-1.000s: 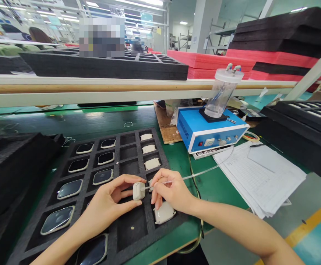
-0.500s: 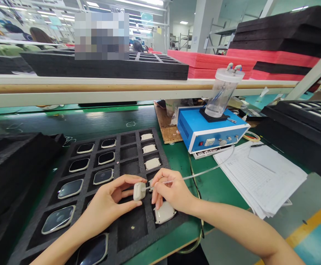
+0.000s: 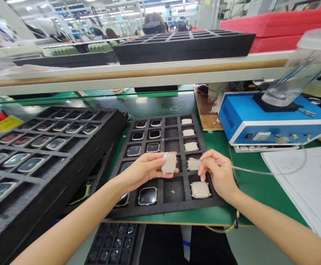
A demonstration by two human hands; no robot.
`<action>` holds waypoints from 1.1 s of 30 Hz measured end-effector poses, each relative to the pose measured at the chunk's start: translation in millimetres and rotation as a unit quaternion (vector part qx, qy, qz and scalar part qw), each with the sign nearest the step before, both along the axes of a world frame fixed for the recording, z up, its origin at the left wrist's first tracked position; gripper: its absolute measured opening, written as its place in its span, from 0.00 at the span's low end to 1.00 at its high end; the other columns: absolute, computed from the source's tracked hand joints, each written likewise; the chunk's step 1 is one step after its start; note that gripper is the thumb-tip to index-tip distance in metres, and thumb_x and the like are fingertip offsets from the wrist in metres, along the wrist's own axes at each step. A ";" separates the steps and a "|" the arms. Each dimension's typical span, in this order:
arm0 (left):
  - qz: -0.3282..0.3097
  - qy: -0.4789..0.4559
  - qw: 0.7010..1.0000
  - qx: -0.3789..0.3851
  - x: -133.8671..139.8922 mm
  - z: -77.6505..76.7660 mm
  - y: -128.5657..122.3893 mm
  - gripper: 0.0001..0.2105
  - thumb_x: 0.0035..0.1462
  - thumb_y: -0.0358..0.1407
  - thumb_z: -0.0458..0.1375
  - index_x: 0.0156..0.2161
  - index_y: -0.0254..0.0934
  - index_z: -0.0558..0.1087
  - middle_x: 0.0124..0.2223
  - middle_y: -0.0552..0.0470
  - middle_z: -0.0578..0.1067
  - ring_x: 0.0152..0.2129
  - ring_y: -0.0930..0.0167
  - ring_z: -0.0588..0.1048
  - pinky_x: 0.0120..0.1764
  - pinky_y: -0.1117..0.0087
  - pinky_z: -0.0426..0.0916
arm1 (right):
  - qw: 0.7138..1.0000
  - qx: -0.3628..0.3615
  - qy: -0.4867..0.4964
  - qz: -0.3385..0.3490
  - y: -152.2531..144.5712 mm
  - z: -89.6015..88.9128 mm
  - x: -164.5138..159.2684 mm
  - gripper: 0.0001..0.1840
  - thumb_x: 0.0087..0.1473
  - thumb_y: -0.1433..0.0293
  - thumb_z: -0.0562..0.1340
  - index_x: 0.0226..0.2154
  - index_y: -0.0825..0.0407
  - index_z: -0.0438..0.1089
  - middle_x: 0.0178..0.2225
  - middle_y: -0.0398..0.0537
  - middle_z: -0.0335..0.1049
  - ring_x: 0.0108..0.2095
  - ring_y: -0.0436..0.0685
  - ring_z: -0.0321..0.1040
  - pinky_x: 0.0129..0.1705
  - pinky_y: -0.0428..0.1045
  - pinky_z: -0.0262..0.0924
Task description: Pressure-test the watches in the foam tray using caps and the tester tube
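Note:
My left hand (image 3: pixel 146 167) pinches a beige watch case (image 3: pixel 169 163) above a black foam tray (image 3: pixel 160 211), its broad face turned toward me. Closed around the end of a thin clear tube (image 3: pixel 251 170) is my right hand (image 3: pixel 218 175), a short way to the right of that case. The tube's tip lies over another beige watch case (image 3: pixel 193 164) in the tray's right column; whether they touch I cannot tell. Below it rests a further beige case (image 3: pixel 200 190). Watch faces with dark glass (image 3: pixel 147 195) fill pockets in the tray's left columns.
From a blue machine (image 3: pixel 282 127) at the right, with a clear canister (image 3: pixel 293 79) on top, the tube runs out. Papers (image 3: pixel 295 184) lie in front of it. A stacked foam tray (image 3: pixel 74 147) with watch faces stands at the left. A shelf edge (image 3: pixel 99 79) crosses behind.
My view has swung left and down. The case in my left hand has turned its broad face toward me, and the tube tip has come away from it to the right.

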State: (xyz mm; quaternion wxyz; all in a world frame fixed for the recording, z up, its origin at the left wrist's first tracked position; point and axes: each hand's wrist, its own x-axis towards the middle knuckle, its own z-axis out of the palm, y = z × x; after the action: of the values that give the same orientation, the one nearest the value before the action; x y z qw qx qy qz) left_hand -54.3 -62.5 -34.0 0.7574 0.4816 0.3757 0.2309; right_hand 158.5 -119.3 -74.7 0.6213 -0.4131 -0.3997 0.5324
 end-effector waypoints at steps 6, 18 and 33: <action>-0.131 0.208 0.956 0.158 -1.9 11.5 -30.3 0.08 0.60 0.39 0.53 0.41 0.36 0.66 0.33 0.52 0.76 0.31 0.68 0.75 0.33 0.69 0.69 | 1.000 -0.006 -0.019 0.011 -1.9 3.4 -0.1 0.02 0.47 0.72 0.59 0.24 0.53 0.64 0.15 0.40 0.69 0.12 0.48 0.62 0.16 0.43 0.55; -0.220 0.481 0.627 0.573 15.4 -12.8 -58.1 0.16 0.61 0.28 0.45 0.51 0.32 0.70 0.43 0.39 0.73 0.39 0.58 0.73 0.42 0.59 0.67 | 0.999 -0.010 -0.046 0.028 -2.1 4.5 -1.5 0.02 0.47 0.73 0.58 0.25 0.53 0.64 0.15 0.39 0.68 0.11 0.47 0.61 0.15 0.43 0.56; -0.216 0.535 0.673 0.463 -38.4 17.8 -48.9 0.16 0.52 0.33 0.59 0.48 0.38 0.70 0.46 0.44 0.77 0.42 0.58 0.75 0.43 0.61 0.67 | 0.996 -0.011 -0.075 0.038 -2.4 4.0 -0.8 0.02 0.47 0.73 0.58 0.25 0.53 0.64 0.15 0.40 0.68 0.12 0.48 0.62 0.16 0.43 0.57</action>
State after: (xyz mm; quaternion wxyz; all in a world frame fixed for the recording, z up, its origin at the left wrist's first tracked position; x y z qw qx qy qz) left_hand -92.7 -111.3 -16.3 0.1354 0.8794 0.4471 -0.0919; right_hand 157.7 -121.7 -70.7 0.5642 -0.4429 -0.4552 0.5276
